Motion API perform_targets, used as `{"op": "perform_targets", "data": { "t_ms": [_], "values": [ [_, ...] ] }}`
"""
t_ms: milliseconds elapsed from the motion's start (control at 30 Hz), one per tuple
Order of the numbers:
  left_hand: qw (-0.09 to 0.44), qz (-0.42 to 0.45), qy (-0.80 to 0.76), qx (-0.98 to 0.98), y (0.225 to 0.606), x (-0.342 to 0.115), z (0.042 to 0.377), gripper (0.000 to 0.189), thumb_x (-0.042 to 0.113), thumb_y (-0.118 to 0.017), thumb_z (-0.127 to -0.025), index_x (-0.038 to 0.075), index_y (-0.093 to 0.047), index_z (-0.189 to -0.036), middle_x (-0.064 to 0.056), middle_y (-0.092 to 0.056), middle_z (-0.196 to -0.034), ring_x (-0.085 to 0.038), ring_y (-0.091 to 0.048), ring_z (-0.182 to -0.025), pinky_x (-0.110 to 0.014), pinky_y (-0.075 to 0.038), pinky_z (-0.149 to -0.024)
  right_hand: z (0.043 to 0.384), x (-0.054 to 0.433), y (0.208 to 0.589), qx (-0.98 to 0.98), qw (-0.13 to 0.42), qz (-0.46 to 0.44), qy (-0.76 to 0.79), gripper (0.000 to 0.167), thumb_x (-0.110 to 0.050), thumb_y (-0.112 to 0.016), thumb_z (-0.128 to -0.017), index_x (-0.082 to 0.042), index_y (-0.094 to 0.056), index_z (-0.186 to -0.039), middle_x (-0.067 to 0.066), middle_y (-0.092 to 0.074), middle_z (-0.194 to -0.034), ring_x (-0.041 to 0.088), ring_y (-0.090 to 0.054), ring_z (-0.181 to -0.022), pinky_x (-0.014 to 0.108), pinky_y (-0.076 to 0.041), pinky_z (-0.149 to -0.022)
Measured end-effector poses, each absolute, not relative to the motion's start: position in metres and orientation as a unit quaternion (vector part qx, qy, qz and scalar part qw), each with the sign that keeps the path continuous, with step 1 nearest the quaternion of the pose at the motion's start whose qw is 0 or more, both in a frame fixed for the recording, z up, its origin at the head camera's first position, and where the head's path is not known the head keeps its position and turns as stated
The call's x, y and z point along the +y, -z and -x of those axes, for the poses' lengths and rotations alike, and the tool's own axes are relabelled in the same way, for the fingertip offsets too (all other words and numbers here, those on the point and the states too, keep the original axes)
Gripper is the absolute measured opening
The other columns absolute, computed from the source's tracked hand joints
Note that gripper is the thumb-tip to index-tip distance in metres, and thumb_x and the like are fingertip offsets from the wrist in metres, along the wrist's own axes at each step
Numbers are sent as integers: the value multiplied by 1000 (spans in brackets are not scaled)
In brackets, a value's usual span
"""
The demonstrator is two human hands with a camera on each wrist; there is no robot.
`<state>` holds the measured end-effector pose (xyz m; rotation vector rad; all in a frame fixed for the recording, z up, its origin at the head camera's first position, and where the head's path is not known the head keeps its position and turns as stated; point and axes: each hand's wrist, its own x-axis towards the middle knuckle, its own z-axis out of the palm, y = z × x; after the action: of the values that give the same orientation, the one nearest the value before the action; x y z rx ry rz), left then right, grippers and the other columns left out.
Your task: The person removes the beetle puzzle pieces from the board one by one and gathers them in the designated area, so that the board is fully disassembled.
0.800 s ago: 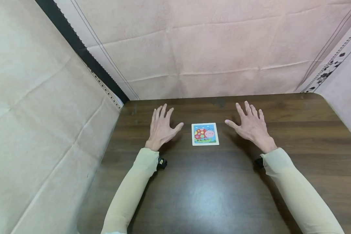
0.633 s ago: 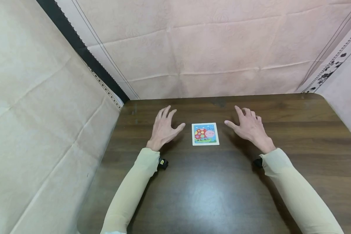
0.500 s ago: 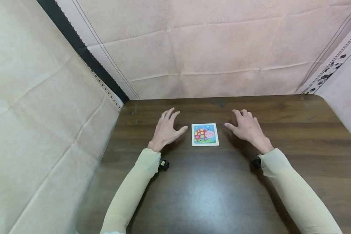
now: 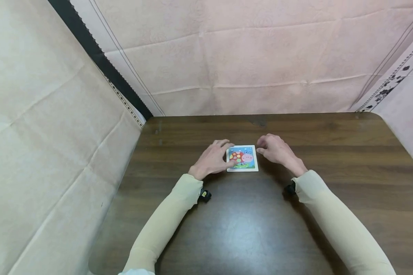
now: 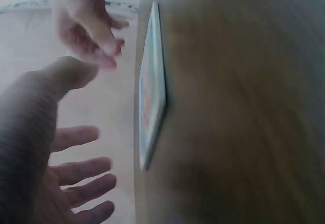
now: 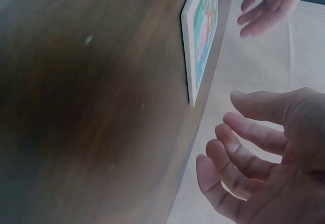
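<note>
A thin square board (image 4: pixel 245 162) with a white border lies flat on the table. It bears a picture of a red spotted ladybug with a pink face. My left hand (image 4: pixel 211 159) is at its left edge, thumb and index finger overlapping the border in the head view. In the left wrist view the fingers are spread, with a gap between them and the board (image 5: pixel 151 87). Beside the board's right edge is my right hand (image 4: pixel 278 151), its fingers loosely bent. The right wrist view shows nothing in that palm, with the board (image 6: pixel 200 28) just beyond the fingertips.
The brown wood-grain table (image 4: pixel 241 225) has a rounded far right corner. Pale cloth (image 4: pixel 254 68) hangs behind it, and more cloth (image 4: pixel 55 160) covers the left side. A small black device (image 4: pixel 204 195) sits at the left wrist.
Both hands have moved inward toward the board, the left one farther, and their fingers have bent more. The board has stayed in place on the table.
</note>
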<state>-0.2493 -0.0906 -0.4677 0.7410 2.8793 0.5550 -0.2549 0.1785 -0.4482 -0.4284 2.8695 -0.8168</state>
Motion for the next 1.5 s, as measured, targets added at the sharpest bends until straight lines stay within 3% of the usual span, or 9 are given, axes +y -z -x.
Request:
{"op": "perform_targets", "data": {
  "t_ms": [400, 600, 1167, 1500],
  "values": [
    [117, -310, -159, 930, 473, -66, 246, 61, 51, -79, -99, 26, -64, -153, -10, -43, -170, -29, -40, -154, -50, -49, -123, 271, 156, 455, 951, 108, 154, 246, 30, -11, -68, -106, 4, -73, -132, 28, -72, -131, 40, -70, -112, 60, -60, -100],
    [123, -318, -148, 928, 476, -63, 245, 56, 49, -80, -99, 28, -68, -149, -9, -45, -169, -28, -39, -156, -48, -47, -124, 275, 153, 459, 954, 127, 151, 224, 31, -13, -71, -105, 2, -74, -132, 25, -73, -130, 35, -68, -106, 55, -60, -94],
    [118, -327, -127, 929, 481, -62, 246, 56, 47, -78, -101, 29, -66, -152, -10, -44, -167, -30, -39, -154, -46, -46, -126, 280, 153, 457, 951, 148, 147, 228, 39, -13, -78, -100, 4, -72, -135, 27, -70, -134, 40, -66, -116, 61, -57, -104],
    [118, -326, -130, 929, 477, -62, 248, 55, 46, -78, -100, 26, -68, -151, -9, -46, -165, -29, -39, -153, -44, -47, -126, 287, 152, 456, 947, 167, 140, 236, 46, -19, -83, -97, 4, -70, -135, 26, -68, -135, 39, -62, -112, 55, -57, -100]
  ]
}}
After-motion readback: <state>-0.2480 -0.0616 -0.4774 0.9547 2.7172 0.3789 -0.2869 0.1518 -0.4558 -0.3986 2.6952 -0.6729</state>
